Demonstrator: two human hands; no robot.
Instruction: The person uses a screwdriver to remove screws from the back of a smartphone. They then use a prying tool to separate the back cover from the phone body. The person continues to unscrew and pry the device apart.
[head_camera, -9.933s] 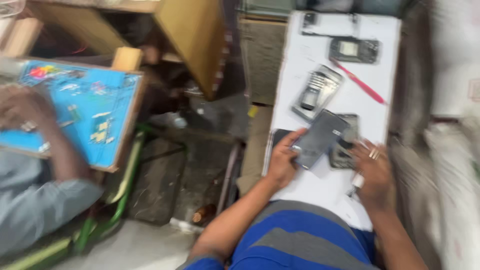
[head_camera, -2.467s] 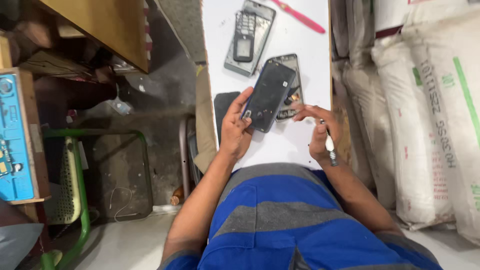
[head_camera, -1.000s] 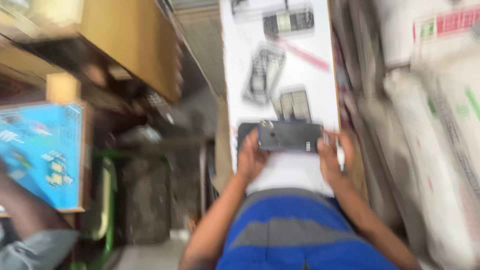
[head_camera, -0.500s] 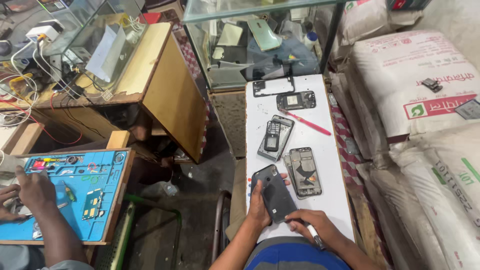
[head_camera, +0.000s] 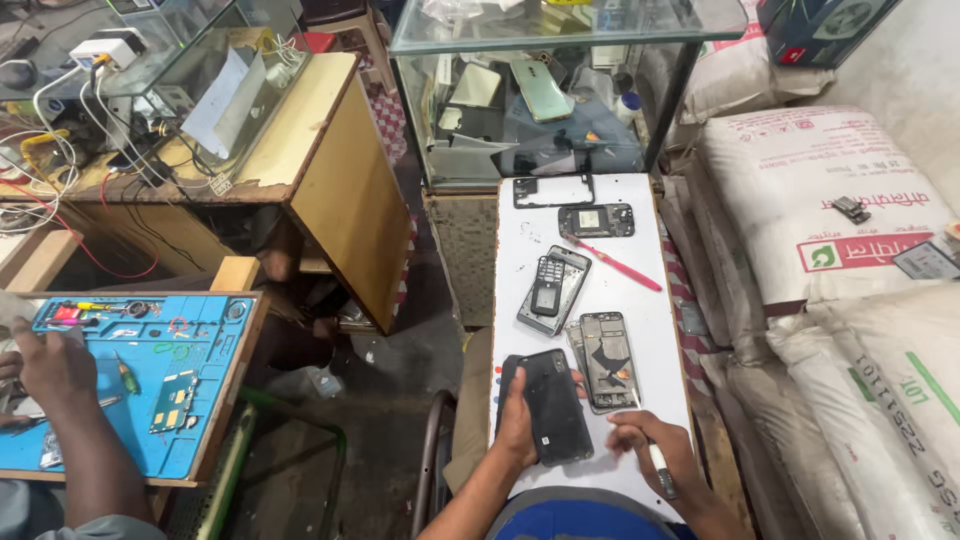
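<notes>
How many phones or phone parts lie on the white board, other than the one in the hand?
4: a frame at the far end, a dark housing next, a keypad phone mid-board, an opened phone nearest. More may be hidden beneath.

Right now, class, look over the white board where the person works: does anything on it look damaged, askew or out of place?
Yes. The opened phone beside the left hand lies with its insides bare. The keypad phone sits tilted across the white board, and an empty phone frame lies at the far end.

1 head view (worn), looking steeply down over white table (head_camera: 640, 340), fairly high.
</notes>
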